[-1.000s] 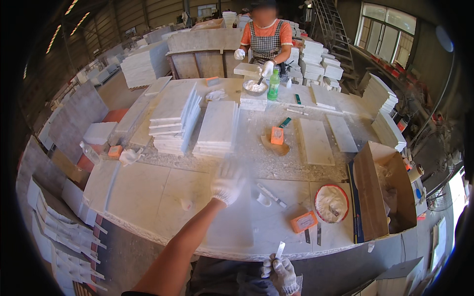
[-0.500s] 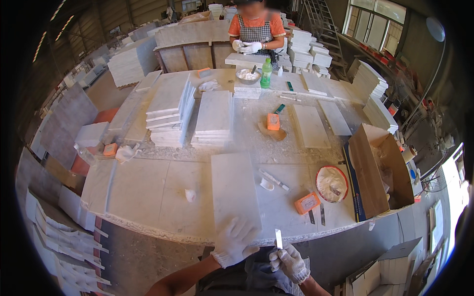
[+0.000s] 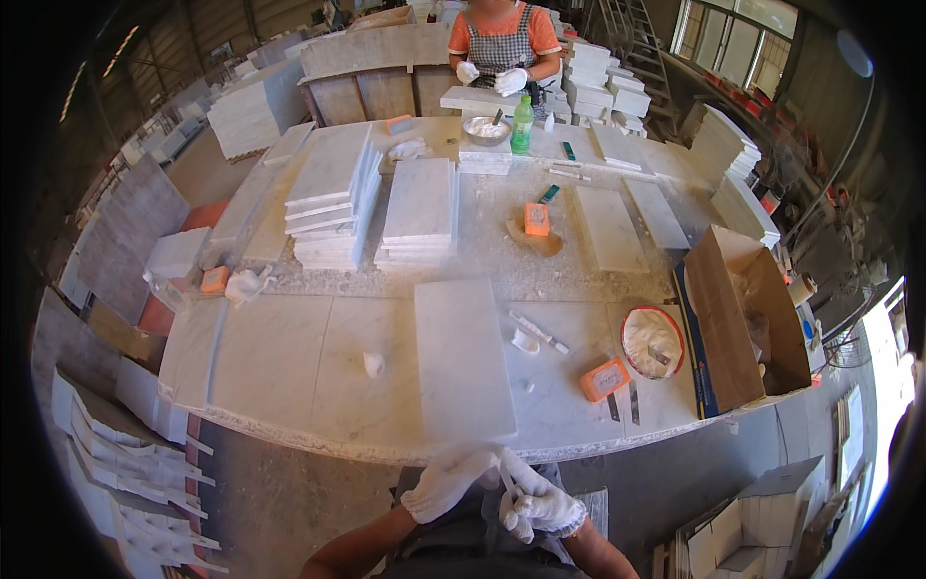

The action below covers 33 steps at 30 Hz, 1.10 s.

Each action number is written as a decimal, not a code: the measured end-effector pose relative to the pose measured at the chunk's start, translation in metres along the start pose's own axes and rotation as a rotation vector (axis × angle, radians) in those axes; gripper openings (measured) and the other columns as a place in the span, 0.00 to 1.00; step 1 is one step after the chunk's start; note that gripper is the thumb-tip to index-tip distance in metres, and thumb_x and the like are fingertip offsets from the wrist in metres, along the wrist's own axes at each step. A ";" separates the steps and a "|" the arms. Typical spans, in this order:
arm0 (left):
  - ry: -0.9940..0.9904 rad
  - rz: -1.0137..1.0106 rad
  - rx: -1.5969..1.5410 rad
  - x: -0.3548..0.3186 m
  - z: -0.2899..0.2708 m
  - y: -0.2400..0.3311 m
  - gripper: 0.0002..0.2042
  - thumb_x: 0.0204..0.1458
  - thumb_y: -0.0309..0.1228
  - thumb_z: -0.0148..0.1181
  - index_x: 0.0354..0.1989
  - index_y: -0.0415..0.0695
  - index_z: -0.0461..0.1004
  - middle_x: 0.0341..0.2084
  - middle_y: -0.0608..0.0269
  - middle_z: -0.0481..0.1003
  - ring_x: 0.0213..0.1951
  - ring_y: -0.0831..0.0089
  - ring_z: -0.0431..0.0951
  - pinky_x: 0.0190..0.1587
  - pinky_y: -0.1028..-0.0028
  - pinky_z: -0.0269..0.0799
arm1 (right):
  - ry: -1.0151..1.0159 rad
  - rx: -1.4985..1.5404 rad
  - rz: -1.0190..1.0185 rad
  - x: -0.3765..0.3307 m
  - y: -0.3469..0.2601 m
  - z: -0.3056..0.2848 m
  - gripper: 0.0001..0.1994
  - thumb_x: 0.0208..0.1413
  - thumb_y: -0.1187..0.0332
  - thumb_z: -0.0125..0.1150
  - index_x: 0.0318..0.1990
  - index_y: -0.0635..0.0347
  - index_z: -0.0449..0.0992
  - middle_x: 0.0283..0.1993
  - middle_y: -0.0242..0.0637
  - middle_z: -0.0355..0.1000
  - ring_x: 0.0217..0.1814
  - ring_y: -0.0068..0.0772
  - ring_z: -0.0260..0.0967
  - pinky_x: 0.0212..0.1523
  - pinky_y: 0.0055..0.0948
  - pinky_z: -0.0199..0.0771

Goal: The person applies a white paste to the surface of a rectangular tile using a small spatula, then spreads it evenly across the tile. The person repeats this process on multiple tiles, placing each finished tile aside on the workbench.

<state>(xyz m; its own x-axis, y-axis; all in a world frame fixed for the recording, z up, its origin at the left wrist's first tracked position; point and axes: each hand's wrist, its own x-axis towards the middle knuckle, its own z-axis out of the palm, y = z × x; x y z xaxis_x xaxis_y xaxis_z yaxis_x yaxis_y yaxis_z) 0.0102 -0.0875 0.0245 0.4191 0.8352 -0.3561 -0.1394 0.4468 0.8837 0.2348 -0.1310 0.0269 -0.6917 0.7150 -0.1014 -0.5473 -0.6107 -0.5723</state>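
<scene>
In front of my body, beyond the near table edge, my two gloved hands meet. My right hand (image 3: 545, 500) is closed around a small flat scraper blade (image 3: 506, 480), which stands up between the hands. My left hand (image 3: 449, 485) touches the blade's upper end, its fingers pressed together; whatever may be in them is hidden. Just past my hands a white marble slab (image 3: 465, 362) lies flat, its near end close to the table edge. To its left sits a small white lump (image 3: 373, 364).
Right of the slab are a white-handled tool (image 3: 538, 330), an orange box (image 3: 605, 379), two thin blades (image 3: 634, 402), a red-rimmed bowl of pale paste (image 3: 653, 343) and a cardboard carton (image 3: 728, 333). Stacked slabs (image 3: 333, 198) stand farther back. A co-worker (image 3: 499, 48) works across the table.
My left hand has moved off the slab's near end to meet my right hand. The blade has lowered between them. The co-worker's hands have moved apart.
</scene>
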 end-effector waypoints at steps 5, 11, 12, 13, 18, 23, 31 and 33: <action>-0.051 0.026 -0.050 0.002 -0.007 -0.002 0.10 0.69 0.28 0.61 0.53 0.35 0.81 0.41 0.66 0.82 0.42 0.80 0.77 0.45 0.76 0.76 | 0.000 0.048 0.031 0.003 0.002 0.002 0.52 0.66 0.55 0.70 0.85 0.41 0.34 0.38 0.46 0.77 0.28 0.32 0.72 0.29 0.30 0.75; 0.034 0.294 0.750 -0.005 -0.005 -0.009 0.03 0.64 0.24 0.62 0.36 0.41 0.80 0.31 0.62 0.78 0.32 0.75 0.77 0.35 0.71 0.71 | 0.101 0.115 -0.168 -0.011 0.020 -0.014 0.47 0.67 0.59 0.69 0.85 0.41 0.41 0.34 0.44 0.79 0.26 0.34 0.74 0.23 0.30 0.75; 0.116 0.420 0.797 -0.004 -0.003 -0.009 0.01 0.61 0.23 0.64 0.40 0.40 0.80 0.32 0.58 0.79 0.33 0.68 0.79 0.37 0.69 0.73 | 0.126 0.181 -0.259 -0.014 0.021 -0.020 0.47 0.68 0.61 0.68 0.85 0.40 0.40 0.34 0.44 0.79 0.24 0.35 0.74 0.22 0.31 0.74; 0.202 0.581 0.858 -0.004 0.000 -0.010 0.05 0.59 0.23 0.66 0.43 0.40 0.80 0.34 0.55 0.80 0.34 0.61 0.81 0.38 0.68 0.75 | 0.216 0.193 -0.312 -0.020 0.019 -0.027 0.49 0.67 0.63 0.69 0.85 0.41 0.38 0.35 0.44 0.80 0.23 0.36 0.74 0.21 0.31 0.74; 0.348 0.715 1.120 -0.002 -0.005 0.005 0.20 0.48 0.31 0.76 0.51 0.49 0.81 0.49 0.61 0.81 0.53 0.53 0.80 0.54 0.55 0.77 | 0.428 0.306 -0.481 -0.026 0.012 -0.043 0.51 0.64 0.63 0.73 0.84 0.56 0.40 0.36 0.41 0.80 0.25 0.34 0.75 0.23 0.32 0.75; 0.212 0.707 1.221 0.011 -0.012 0.016 0.23 0.49 0.37 0.75 0.55 0.50 0.80 0.55 0.58 0.79 0.58 0.49 0.77 0.58 0.54 0.77 | 0.660 -0.046 -0.396 -0.010 0.018 -0.042 0.31 0.73 0.64 0.59 0.76 0.65 0.57 0.42 0.40 0.79 0.35 0.33 0.77 0.34 0.32 0.82; 0.248 0.681 1.517 0.070 -0.043 0.019 0.28 0.53 0.48 0.71 0.62 0.51 0.77 0.64 0.54 0.75 0.70 0.50 0.70 0.74 0.49 0.62 | 1.024 -0.605 -0.479 0.011 0.015 -0.057 0.21 0.77 0.67 0.51 0.71 0.67 0.66 0.42 0.43 0.79 0.32 0.27 0.74 0.35 0.30 0.81; 0.326 0.693 1.553 0.098 -0.057 0.024 0.29 0.55 0.51 0.69 0.63 0.51 0.77 0.66 0.54 0.74 0.71 0.52 0.69 0.77 0.49 0.57 | 1.053 -0.664 -0.474 0.013 0.014 -0.068 0.19 0.76 0.71 0.49 0.69 0.68 0.66 0.42 0.43 0.78 0.32 0.25 0.73 0.36 0.28 0.80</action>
<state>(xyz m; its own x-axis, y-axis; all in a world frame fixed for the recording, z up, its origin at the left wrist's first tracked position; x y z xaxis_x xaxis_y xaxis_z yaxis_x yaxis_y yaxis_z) -0.0029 0.0231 -0.0068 0.4485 0.8357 0.3169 0.8056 -0.5316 0.2616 0.2496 -0.1070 -0.0375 0.3572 0.9148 -0.1884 -0.0925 -0.1660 -0.9818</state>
